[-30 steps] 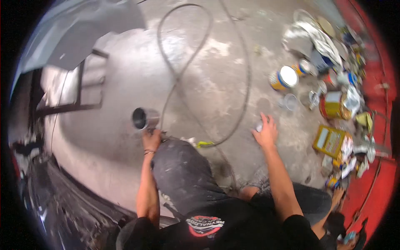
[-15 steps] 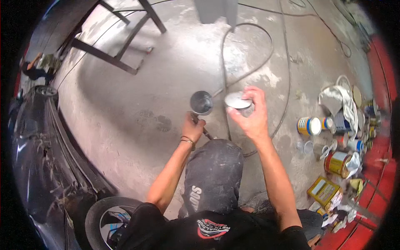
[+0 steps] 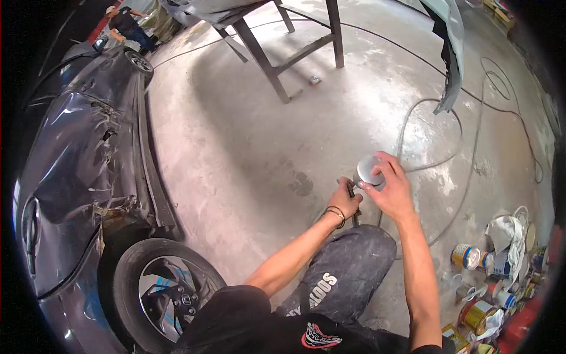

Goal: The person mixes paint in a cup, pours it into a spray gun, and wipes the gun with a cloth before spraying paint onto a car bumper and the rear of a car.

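Observation:
Just above my knee, my left hand (image 3: 345, 202) is closed around the dark handle of a spray gun (image 3: 351, 190). The gun's round cup (image 3: 356, 177) sits above that hand, mostly covered by a pale round lid (image 3: 367, 167). My right hand (image 3: 390, 187) grips the lid at its edge, thumb on the near side and fingers curled over the top. Below my left fist, a dark hose or the lower part of the handle runs down toward my knee.
A damaged dark car (image 3: 76, 177) with its wheel (image 3: 171, 295) stands close on my left. Paint cans (image 3: 466, 256) and rags crowd the floor at right. A hose (image 3: 424, 168) loops across the concrete. A metal stand (image 3: 283, 65) and a person (image 3: 127, 26) are farther off.
My right hand has brought the lid from beside the cup onto its top. The cup's dark opening is now covered. The view has swung left, showing more of the car.

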Demonstrator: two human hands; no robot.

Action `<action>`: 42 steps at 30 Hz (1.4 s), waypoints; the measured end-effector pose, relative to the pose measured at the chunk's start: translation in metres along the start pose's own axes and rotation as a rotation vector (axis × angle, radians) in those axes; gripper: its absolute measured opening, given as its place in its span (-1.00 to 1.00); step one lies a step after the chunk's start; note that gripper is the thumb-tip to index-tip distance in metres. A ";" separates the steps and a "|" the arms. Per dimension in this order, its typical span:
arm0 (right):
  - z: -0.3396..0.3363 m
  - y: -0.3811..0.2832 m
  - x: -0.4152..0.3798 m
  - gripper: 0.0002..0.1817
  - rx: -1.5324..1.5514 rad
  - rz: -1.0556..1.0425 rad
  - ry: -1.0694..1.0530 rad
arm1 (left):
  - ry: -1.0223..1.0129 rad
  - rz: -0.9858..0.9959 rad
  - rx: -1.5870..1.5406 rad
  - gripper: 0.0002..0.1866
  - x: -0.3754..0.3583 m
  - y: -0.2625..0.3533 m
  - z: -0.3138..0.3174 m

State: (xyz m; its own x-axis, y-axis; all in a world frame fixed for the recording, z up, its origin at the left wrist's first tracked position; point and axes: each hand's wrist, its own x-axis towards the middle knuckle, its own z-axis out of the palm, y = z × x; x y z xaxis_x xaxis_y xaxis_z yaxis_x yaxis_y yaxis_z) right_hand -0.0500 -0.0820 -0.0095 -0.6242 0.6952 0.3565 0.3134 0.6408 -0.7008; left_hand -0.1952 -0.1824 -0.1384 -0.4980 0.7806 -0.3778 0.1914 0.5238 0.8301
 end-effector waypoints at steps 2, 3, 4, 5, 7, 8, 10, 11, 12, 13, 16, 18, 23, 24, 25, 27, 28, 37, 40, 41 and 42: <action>0.002 0.004 0.003 -0.56 -0.004 0.005 -0.025 | 0.022 0.029 -0.019 -0.42 -0.001 -0.007 0.009; 0.000 0.006 0.004 -0.55 -0.013 0.014 -0.040 | 0.032 0.050 0.015 -0.43 -0.002 -0.001 0.003; -0.003 0.007 0.003 -0.55 0.003 0.040 -0.060 | 0.040 0.071 0.046 -0.43 -0.003 0.004 0.000; -0.005 0.007 0.006 -0.55 0.020 0.060 -0.077 | 0.033 0.065 0.053 -0.43 -0.002 0.005 0.000; -0.010 0.002 0.008 -0.56 0.035 0.080 -0.095 | 0.032 0.057 0.075 -0.43 -0.001 0.007 -0.003; -0.012 0.001 0.009 -0.56 0.026 0.103 -0.111 | 0.027 0.044 0.065 -0.43 -0.002 0.010 -0.004; -0.012 0.000 0.010 -0.55 0.014 0.145 -0.144 | 0.023 0.015 0.046 -0.43 -0.005 0.013 -0.005; -0.014 0.000 0.012 -0.54 -0.030 0.139 -0.168 | 0.029 0.020 0.029 -0.43 -0.005 0.013 -0.005; -0.014 -0.001 0.013 -0.54 -0.073 0.132 -0.191 | 0.044 0.041 0.050 -0.44 -0.006 0.013 -0.005; -0.015 -0.001 0.014 -0.53 -0.115 0.126 -0.213 | 0.059 0.063 0.072 -0.45 -0.007 0.013 -0.005; -0.011 0.000 0.015 -0.51 -0.201 0.091 -0.214 | 0.046 0.041 0.047 -0.46 -0.010 0.019 -0.008; 0.008 0.013 0.006 -0.49 -0.200 0.037 -0.124 | 0.044 0.031 0.026 -0.47 -0.009 0.021 -0.015; 0.028 0.015 -0.013 -0.37 -0.343 0.011 -0.234 | 0.037 -0.057 -0.160 -0.53 0.016 -0.022 -0.009; 0.028 0.016 -0.015 -0.33 -0.350 -0.009 -0.281 | 0.012 -0.109 -0.255 -0.55 0.029 -0.044 -0.007; 0.025 0.019 -0.017 -0.30 -0.362 -0.024 -0.326 | 0.003 -0.112 -0.373 -0.61 0.042 -0.063 -0.004; 0.010 0.031 -0.025 -0.28 -0.370 0.093 -0.344 | 0.021 -0.252 -0.311 -0.57 0.059 -0.066 -0.019; 0.003 0.035 -0.030 -0.27 -0.374 0.151 -0.356 | 0.029 -0.322 -0.280 -0.54 0.067 -0.072 -0.031; -0.246 0.012 -0.192 -0.40 -0.484 0.645 -0.547 | 0.113 -0.591 -0.615 -0.54 0.089 -0.161 -0.100; -0.327 -0.025 -0.262 -0.42 -0.617 0.815 -0.483 | -0.084 -0.723 -0.570 -0.48 0.082 -0.154 -0.129; -0.346 -0.048 -0.273 -0.44 -0.609 0.977 -0.436 | -0.176 -0.727 -0.530 -0.44 0.083 -0.138 -0.137; -0.359 -0.067 -0.283 -0.45 -0.587 1.122 -0.389 | -0.251 -0.728 -0.491 -0.40 0.086 -0.124 -0.150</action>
State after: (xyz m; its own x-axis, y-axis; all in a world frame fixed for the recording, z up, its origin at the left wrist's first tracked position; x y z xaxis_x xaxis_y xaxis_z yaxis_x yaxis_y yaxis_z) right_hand 0.3625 -0.2046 0.1578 0.0428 0.8619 -0.5053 0.9903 -0.1036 -0.0928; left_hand -0.3883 -0.2315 -0.2121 -0.1449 0.3957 -0.9069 -0.5078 0.7569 0.4114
